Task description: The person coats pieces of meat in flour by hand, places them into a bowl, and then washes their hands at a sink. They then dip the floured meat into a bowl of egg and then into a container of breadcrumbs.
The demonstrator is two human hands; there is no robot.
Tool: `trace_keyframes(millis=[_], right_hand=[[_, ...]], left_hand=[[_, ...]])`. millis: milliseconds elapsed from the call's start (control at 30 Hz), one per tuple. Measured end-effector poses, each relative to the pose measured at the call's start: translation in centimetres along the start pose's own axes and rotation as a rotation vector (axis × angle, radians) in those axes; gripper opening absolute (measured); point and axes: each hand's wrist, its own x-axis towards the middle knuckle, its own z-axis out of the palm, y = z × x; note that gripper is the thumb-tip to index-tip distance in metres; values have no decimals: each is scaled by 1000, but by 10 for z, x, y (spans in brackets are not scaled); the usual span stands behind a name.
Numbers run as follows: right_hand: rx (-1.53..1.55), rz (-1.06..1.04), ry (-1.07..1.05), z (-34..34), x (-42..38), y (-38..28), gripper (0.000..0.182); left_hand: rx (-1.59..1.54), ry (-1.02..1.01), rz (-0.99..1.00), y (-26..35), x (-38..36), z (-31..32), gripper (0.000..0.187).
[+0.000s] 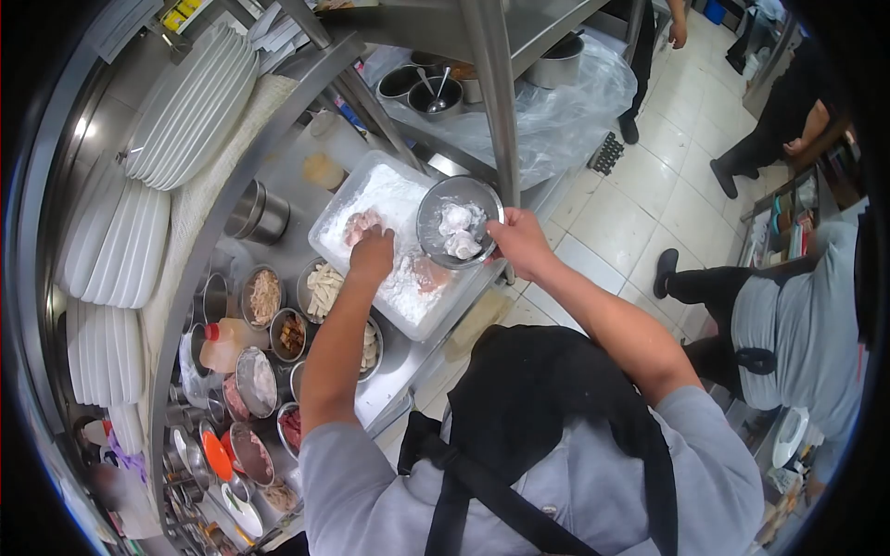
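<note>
Right hand [521, 245] holds bowl [432, 230] — upper-left label [120, 26] blurred.

The left hand [374, 254] has its fingertips hidden against a powdered piece [359, 221] in the tub [337, 199]; the right hand [521, 243] is partly concealed by the metal bowl [434, 206], whose coated lumps [456, 221] defy identification. The left forearm [332, 347] covers part of a bowl near the counter's [395, 369] edge. A grey-shirted person [788, 315] is cut off rightward.

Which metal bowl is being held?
The metal bowl in the right hand, over the powder tub, with white-coated pieces inside; the others aren't held.
</note>
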Motion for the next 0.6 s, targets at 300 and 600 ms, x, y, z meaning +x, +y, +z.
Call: trace_keyframes(millis=[300, 600], right_hand=[[41, 28, 4, -1, -5, 2, 12], [51, 26, 12, -21, -15, -5, 18]], left_hand=[[-593, 450, -256, 27, 65, -13, 23], [-685, 132, -322, 22, 71, -15, 40]])
